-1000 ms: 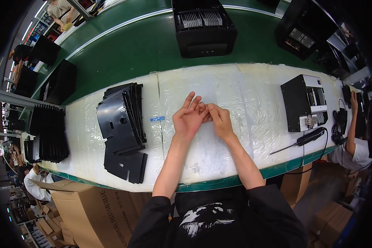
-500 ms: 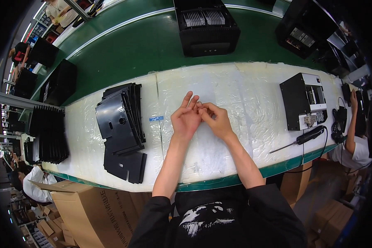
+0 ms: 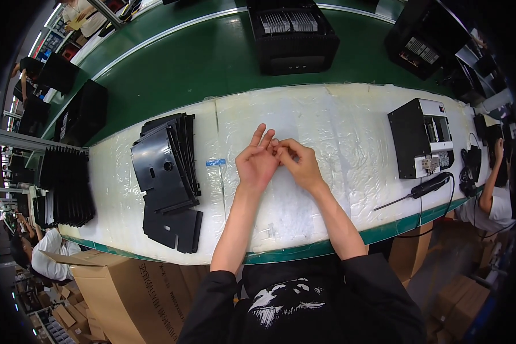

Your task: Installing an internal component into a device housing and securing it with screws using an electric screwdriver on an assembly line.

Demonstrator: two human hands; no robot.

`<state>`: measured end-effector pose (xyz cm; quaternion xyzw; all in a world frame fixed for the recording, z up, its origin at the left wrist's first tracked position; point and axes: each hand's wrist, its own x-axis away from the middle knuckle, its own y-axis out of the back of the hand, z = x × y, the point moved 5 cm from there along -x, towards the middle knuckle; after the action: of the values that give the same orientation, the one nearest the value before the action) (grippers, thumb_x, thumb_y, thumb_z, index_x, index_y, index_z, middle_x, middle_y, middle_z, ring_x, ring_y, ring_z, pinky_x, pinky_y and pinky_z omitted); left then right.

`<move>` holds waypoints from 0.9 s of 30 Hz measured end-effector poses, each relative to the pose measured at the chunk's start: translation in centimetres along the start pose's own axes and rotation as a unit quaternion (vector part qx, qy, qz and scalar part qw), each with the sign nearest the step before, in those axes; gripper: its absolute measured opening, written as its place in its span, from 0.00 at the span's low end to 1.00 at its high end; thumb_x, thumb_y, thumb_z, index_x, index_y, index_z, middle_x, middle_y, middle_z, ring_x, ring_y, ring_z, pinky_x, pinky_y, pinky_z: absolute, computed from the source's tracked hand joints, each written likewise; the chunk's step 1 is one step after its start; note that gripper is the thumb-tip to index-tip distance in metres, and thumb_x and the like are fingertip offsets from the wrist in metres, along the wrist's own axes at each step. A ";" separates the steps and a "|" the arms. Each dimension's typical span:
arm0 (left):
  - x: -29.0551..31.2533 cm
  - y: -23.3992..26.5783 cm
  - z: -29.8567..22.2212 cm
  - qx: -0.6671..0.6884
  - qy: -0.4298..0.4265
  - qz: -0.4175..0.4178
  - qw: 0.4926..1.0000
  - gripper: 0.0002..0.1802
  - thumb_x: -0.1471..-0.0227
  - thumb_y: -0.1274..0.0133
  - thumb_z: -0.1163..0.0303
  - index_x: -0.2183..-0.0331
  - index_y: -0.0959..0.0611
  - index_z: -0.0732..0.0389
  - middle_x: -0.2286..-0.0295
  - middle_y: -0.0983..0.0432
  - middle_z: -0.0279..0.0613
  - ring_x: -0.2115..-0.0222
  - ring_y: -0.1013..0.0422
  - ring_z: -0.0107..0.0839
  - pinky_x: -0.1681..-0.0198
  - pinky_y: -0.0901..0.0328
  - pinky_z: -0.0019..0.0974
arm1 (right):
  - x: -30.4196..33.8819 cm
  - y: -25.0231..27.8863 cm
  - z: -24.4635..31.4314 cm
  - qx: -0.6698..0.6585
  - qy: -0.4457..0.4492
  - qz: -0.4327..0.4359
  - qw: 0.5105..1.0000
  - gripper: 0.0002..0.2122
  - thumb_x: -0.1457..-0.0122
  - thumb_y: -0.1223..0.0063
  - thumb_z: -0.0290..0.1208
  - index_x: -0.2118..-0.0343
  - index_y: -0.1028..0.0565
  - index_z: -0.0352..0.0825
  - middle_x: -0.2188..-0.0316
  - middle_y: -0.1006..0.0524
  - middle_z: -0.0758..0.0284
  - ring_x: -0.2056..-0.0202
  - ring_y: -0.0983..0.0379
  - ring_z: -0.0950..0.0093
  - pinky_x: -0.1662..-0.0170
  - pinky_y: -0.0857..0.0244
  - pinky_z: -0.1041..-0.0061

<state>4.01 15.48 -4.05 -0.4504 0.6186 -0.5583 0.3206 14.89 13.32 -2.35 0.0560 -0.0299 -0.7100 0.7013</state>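
Observation:
Over the middle of the white covered bench, my left hand (image 3: 257,166) is turned palm up, with its fingers partly stretched out and spread. My right hand (image 3: 301,165) is closed in a pinch at the finger side of the left one, thumb and forefinger together. Whether something small is between those fingertips is too hidden to tell. Left of my hands lies a stack of black plates (image 3: 160,166) with slots and a round hole. To the right is an electric screwdriver (image 3: 430,186) with a long thin bit, lying beside a black and white screw feeder (image 3: 410,140).
Beyond the bench runs a green conveyor (image 3: 183,63) carrying black box-shaped units (image 3: 298,54). More black parts (image 3: 69,189) are stacked at the far left. Cardboard boxes (image 3: 120,292) stand below the front edge. A co-worker's arm (image 3: 490,178) reaches in at the right.
The black unit on the conveyor has shifted slightly right. My hands stay almost in place, still together. The co-worker's hand at the right has moved a little.

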 end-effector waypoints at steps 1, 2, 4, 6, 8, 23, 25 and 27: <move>0.1 -0.1 0.1 0.001 0.004 0.000 1.000 0.28 0.62 0.59 0.77 0.53 0.34 0.60 0.60 0.33 0.45 0.63 0.38 0.35 0.54 0.42 0.43 | 0.1 0.1 0.1 0.000 0.000 0.000 1.000 0.08 0.44 0.58 0.27 0.70 0.28 0.27 0.79 0.26 0.67 0.77 0.32 0.81 0.73 0.37 0.82; 0.1 -0.3 0.2 0.001 0.004 0.000 1.000 0.28 0.62 0.59 0.77 0.53 0.34 0.60 0.60 0.33 0.45 0.63 0.38 0.35 0.54 0.42 0.43 | 0.1 0.2 0.1 -0.060 -0.028 0.001 0.998 0.07 0.45 0.56 0.27 0.70 0.28 0.28 0.79 0.26 0.68 0.77 0.33 0.82 0.73 0.38 0.82; 0.1 -0.5 0.3 -0.001 0.000 -0.009 1.000 0.28 0.62 0.59 0.77 0.53 0.34 0.60 0.60 0.33 0.45 0.63 0.38 0.35 0.56 0.42 0.42 | 0.0 0.2 -0.1 -0.119 -0.055 0.003 0.991 0.07 0.47 0.54 0.27 0.69 0.28 0.29 0.79 0.26 0.68 0.78 0.33 0.83 0.73 0.38 0.83; 0.1 -0.3 0.2 0.001 0.002 -0.007 1.000 0.28 0.62 0.59 0.76 0.53 0.34 0.60 0.60 0.33 0.45 0.63 0.37 0.35 0.55 0.42 0.42 | 0.0 0.1 -0.3 -0.140 -0.046 -0.001 0.989 0.07 0.49 0.52 0.27 0.68 0.27 0.30 0.78 0.25 0.69 0.78 0.33 0.83 0.74 0.39 0.83; 0.1 -0.3 0.1 0.002 0.003 -0.005 1.000 0.28 0.62 0.59 0.76 0.53 0.34 0.60 0.60 0.33 0.45 0.63 0.37 0.36 0.55 0.42 0.42 | 0.1 0.1 -0.2 -0.081 -0.023 -0.005 0.996 0.07 0.50 0.51 0.27 0.68 0.28 0.31 0.78 0.25 0.69 0.78 0.32 0.83 0.74 0.39 0.84; 0.1 0.1 -0.3 0.009 -0.006 -0.029 1.000 0.28 0.63 0.58 0.76 0.53 0.34 0.59 0.60 0.34 0.43 0.66 0.38 0.33 0.64 0.41 0.34 | 0.0 -0.1 1.3 0.068 0.028 0.006 0.997 0.12 0.58 0.43 0.28 0.68 0.29 0.35 0.77 0.24 0.72 0.76 0.31 0.81 0.73 0.39 0.83; 0.1 -0.1 -0.4 0.021 -0.004 -0.020 1.000 0.28 0.63 0.58 0.76 0.53 0.34 0.58 0.61 0.34 0.43 0.67 0.37 0.33 0.65 0.41 0.34 | 0.1 -0.3 1.2 0.075 0.023 0.010 0.997 0.11 0.57 0.42 0.29 0.69 0.29 0.35 0.77 0.24 0.72 0.76 0.31 0.82 0.73 0.40 0.83; 0.0 -0.3 -0.2 0.025 -0.004 -0.030 0.999 0.28 0.63 0.58 0.76 0.53 0.34 0.58 0.61 0.34 0.43 0.67 0.37 0.33 0.65 0.41 0.34 | 0.0 0.0 0.6 -0.011 0.007 0.000 1.000 0.10 0.55 0.42 0.30 0.70 0.28 0.34 0.78 0.25 0.71 0.77 0.32 0.82 0.74 0.40 0.83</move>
<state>3.92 15.51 -3.73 -0.4626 0.5900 -0.5809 0.3171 14.77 13.29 -1.75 0.0537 -0.0174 -0.7099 0.7021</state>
